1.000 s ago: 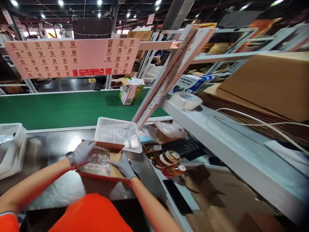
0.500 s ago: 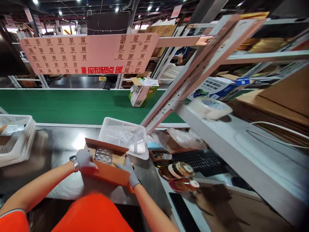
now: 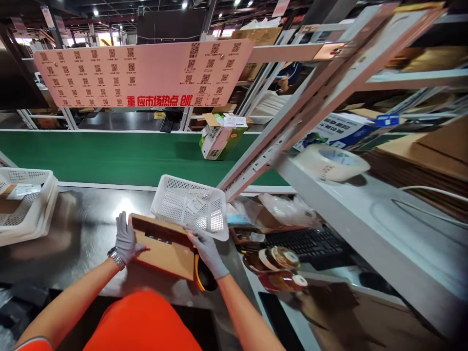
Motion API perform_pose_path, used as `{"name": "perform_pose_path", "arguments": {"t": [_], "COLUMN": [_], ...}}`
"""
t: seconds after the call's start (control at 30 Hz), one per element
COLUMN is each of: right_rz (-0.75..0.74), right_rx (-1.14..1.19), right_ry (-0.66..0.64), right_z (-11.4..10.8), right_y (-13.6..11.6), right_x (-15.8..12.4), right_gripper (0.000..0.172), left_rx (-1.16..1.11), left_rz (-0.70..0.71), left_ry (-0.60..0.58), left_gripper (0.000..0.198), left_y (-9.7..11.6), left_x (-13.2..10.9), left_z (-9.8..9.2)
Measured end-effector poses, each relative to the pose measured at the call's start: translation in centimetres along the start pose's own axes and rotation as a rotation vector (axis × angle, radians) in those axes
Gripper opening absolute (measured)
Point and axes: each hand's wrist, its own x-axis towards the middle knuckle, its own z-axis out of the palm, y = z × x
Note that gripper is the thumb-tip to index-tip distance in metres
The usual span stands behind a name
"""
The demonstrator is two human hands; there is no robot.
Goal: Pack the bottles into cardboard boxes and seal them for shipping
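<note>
A small brown cardboard box [image 3: 161, 256] lies on the metal table in front of me. Its front flap is folded inward over the opening, and the rear flap stands up behind a dark gap. My left hand [image 3: 126, 240], in a grey glove, holds the left end, thumb on the front flap and fingers stretched up along the side. At the right end, my right hand [image 3: 208, 251], also gloved, grips the rear corner. A black-and-yellow object [image 3: 205, 274], of a kind I cannot make out, sits beneath my right wrist. The box's contents are mostly hidden.
Behind the box stands a white perforated basket [image 3: 171, 192] with a label inside. Stacked white baskets [image 3: 40, 214] are at the left. A green conveyor belt [image 3: 109, 156] carries a carton [image 3: 223, 139]. Tape [image 3: 329, 163], jars [image 3: 281, 258] and a keyboard [image 3: 310, 243] are at the right.
The box's front flap has folded inward, covering the bubble wrap seen before. My left fingers have straightened upward, and my right hand has shifted to the rear right corner.
</note>
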Motion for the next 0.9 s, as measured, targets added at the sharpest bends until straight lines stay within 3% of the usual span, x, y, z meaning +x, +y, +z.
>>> {"name": "perform_pose_path", "arguments": {"t": [0.07,0.17,0.2,0.27,0.33,0.4,0.67,0.8,0.9], "right_rz": [-0.087,-0.098,-0.061,0.019,0.083,0.124,0.195,0.292,0.292], "right_rx": [-0.006,-0.009,0.006,0.054,0.11,0.161,0.047,0.131,0.148], "right_ry": [-0.033,0.025,0.051,0.101,0.138,0.165,0.314,0.244,0.229], "right_z": [0.1,0.7,1.0,1.7,2.5,3.5,6.5,5.7,5.2], "right_y": [1.6,3.2,3.3,3.1,2.7,2.5,3.7,2.5,1.4], "right_x": [-2.0,-3.8,-3.8,-3.4,-2.9,-3.2,-9.3,-8.1,-7.0], "right_gripper": [0.052,0.052,0.052,0.053,0.061,0.077,0.099,0.107,0.098], "left_rx": [0.023,0.008,-0.007,-0.018,0.015,0.056,0.124,0.188,0.178], "left_rz": [0.066,0.333,0.42,0.512,0.494,0.465,0.526,0.519,0.502], "left_ry": [-0.08,-0.237,-0.281,-0.356,-0.417,-0.478,-0.613,-0.613,-0.583], "left_gripper": [0.127,0.092,0.091,0.108,0.129,0.133,0.101,0.09,0.082], "left_y": [0.2,0.8,1.0,1.6,2.2,2.6,1.7,2.7,3.4], "left_x": [-0.3,-0.6,-0.7,-0.6,-0.4,-0.1,0.2,0.2,0.1], "left_z": [-0.4,-1.5,-1.9,-2.6,-3.2,-3.8,-6.1,-6.4,-6.2]}}
